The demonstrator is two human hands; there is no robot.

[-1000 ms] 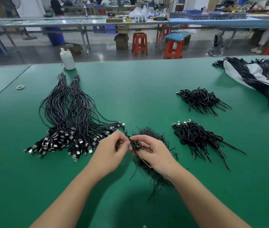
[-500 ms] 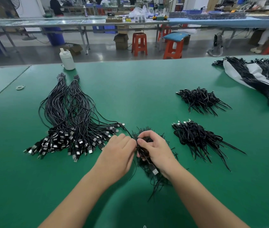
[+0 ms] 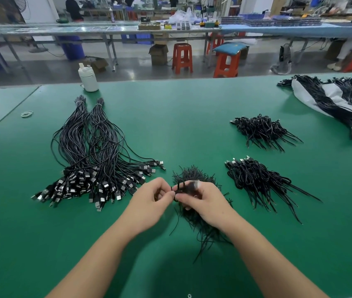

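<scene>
Step in hand: tying off one coiled cable [image 3: 184, 187], held just over the tie pile [image 3: 192, 174], 12 o'clock of the wrists. Fingers of right hand [image 3: 205, 203] grip the coil; left hand [image 3: 151, 203] pinches its tie. Next, probably: finish twist, drop on bundled heap [image 3: 256, 179], 3 o'clock.

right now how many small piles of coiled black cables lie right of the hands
2. The far pile lies mid-table toward the right; the near pile lies in front of it, right of the right hand. None seems hidden.
</scene>
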